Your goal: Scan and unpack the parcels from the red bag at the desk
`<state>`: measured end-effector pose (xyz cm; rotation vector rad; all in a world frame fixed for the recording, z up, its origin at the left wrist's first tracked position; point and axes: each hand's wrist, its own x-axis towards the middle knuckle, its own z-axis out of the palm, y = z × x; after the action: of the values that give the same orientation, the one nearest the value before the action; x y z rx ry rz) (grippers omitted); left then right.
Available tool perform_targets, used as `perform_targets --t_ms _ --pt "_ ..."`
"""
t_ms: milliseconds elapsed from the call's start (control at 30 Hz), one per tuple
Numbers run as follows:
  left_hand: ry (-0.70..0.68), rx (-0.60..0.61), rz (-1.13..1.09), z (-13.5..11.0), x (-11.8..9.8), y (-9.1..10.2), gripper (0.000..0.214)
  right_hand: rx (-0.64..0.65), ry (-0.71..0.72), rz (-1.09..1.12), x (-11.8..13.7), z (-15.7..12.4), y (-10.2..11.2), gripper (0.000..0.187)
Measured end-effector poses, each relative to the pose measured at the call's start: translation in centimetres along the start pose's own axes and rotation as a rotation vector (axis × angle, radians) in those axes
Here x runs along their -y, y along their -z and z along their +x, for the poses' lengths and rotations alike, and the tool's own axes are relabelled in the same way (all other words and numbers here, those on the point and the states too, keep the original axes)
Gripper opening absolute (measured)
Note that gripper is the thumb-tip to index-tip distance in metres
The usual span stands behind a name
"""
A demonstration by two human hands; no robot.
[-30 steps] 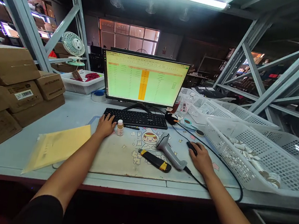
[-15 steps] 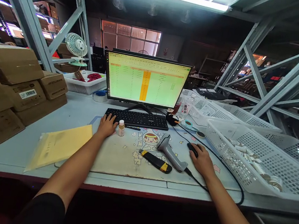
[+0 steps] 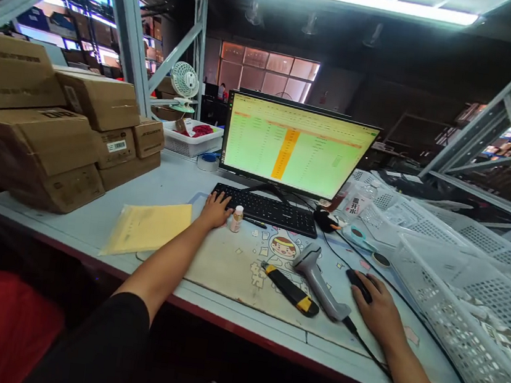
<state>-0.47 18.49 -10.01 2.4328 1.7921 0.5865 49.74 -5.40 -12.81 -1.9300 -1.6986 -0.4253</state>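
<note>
My left hand (image 3: 216, 210) rests on the left end of a black keyboard (image 3: 281, 212), fingers spread over the keys. My right hand (image 3: 380, 307) is curved over a black computer mouse (image 3: 358, 283) on the printed desk mat (image 3: 222, 268). Close beside my left hand stands a small white-capped bottle (image 3: 236, 221). A grey barcode scanner (image 3: 324, 286) lies to the left of the mouse, with a black and yellow utility knife (image 3: 290, 289) alongside it. Behind the keyboard, the monitor (image 3: 298, 144) displays a green spreadsheet with one orange column.
Cardboard boxes (image 3: 69, 150) are stacked at the left. A yellow envelope (image 3: 151, 225) lies near the front edge. White plastic baskets (image 3: 445, 314) line the right side. A cable (image 3: 441, 351) loops past my right forearm. Tape rolls and a water bottle (image 3: 359, 201) sit right of the monitor.
The view has turned to the left and tilted, so the desk appears shifted right and more boxes show. Both hands stay on the keyboard and the mouse.
</note>
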Motion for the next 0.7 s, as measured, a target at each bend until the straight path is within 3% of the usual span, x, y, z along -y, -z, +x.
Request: perform_targets --t_ms 700 --pt "-0.006 0.003 -0.020 0.09 0.13 -0.19 0.065 0.030 -0.051 -0.051 0.13 0.01 0.12 0.058"
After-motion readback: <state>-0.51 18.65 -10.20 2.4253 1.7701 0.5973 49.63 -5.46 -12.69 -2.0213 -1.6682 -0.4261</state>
